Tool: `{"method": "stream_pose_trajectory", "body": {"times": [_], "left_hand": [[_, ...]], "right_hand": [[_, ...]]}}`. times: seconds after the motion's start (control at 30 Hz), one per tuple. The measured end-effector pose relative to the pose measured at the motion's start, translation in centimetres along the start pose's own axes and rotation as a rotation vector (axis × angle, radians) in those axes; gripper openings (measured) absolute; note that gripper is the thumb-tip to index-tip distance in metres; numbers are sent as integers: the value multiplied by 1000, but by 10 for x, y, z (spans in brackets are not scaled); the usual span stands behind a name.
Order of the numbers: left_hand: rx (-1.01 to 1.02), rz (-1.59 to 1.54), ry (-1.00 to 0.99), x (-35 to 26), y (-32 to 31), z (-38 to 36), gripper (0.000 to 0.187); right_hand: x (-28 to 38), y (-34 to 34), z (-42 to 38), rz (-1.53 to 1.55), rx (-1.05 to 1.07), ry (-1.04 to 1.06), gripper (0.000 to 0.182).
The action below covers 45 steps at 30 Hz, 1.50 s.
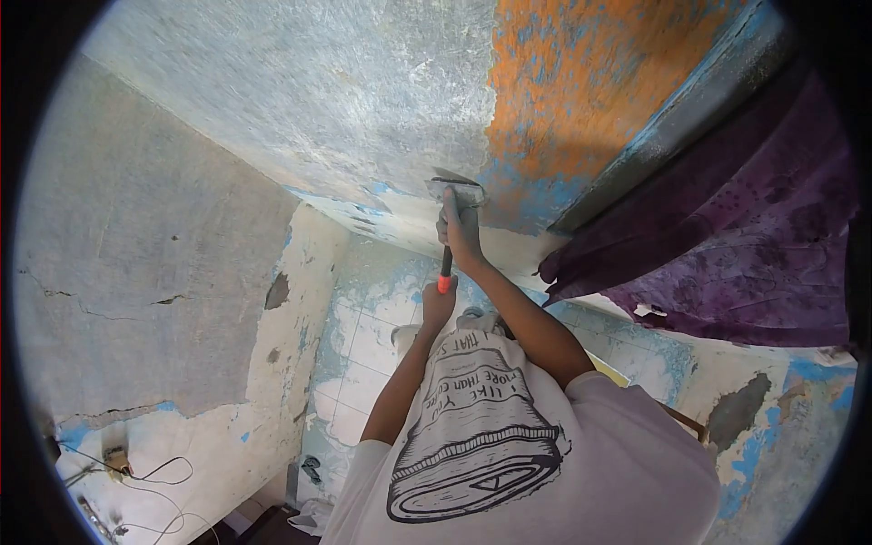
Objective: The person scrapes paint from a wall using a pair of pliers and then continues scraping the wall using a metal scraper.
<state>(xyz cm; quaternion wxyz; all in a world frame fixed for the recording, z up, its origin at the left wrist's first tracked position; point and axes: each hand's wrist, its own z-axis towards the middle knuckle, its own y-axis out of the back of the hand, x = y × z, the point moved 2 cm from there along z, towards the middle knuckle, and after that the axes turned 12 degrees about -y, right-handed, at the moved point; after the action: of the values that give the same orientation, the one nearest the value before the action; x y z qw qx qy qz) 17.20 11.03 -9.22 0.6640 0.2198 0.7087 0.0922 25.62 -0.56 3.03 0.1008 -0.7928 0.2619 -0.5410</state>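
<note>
A long-handled scraper [446, 261] reaches up to the wall, its wide blade [469, 193] at the lower part of the painted surface. My right hand [461, 232] is closed around the upper handle, just below the blade, with a finger or thumb pointing up toward it. Lower down, my left hand [438, 307] wraps the handle's end, by a red-orange band. Around the blade, the wall [381, 109] is scraped grey on the left. Orange paint [581, 82] with blue flecks covers its right side.
A purple curtain [727, 236] hangs at the right beside a dark frame. The left wall [163, 236] has cracks and peeling patches. Loose wires come from an electrical box [117, 461] at lower left. Below, the tiled floor [359, 363] is stained, with dark footwear [312, 469] on it.
</note>
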Motion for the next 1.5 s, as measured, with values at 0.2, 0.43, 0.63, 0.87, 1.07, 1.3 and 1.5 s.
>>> {"method": "stream_pose_trajectory", "body": {"times": [0.2,0.43,0.63,0.87,1.07,1.3,1.5], "left_hand": [[-85,-71,8,-16,4,5,49],[-5,-6,9,-15,8,-4,41],[-41,-147,-230,-53,4,14,27],[-43,-85,-291,-67,-15,-9,22],[-35,-221,-367,-91,-19,10,22],[-90,37,-371,-77,-25,-15,24],[-106,-122,-381,-105,-24,5,26]], "right_hand": [[21,-11,-2,-49,12,0,53],[16,-3,-23,11,31,-12,44],[70,-16,-46,-120,165,252,48],[43,18,-63,-97,42,232,35],[78,10,-71,-121,155,324,39],[41,28,-48,-70,-40,223,44],[88,4,-54,-106,69,246,52]]}}
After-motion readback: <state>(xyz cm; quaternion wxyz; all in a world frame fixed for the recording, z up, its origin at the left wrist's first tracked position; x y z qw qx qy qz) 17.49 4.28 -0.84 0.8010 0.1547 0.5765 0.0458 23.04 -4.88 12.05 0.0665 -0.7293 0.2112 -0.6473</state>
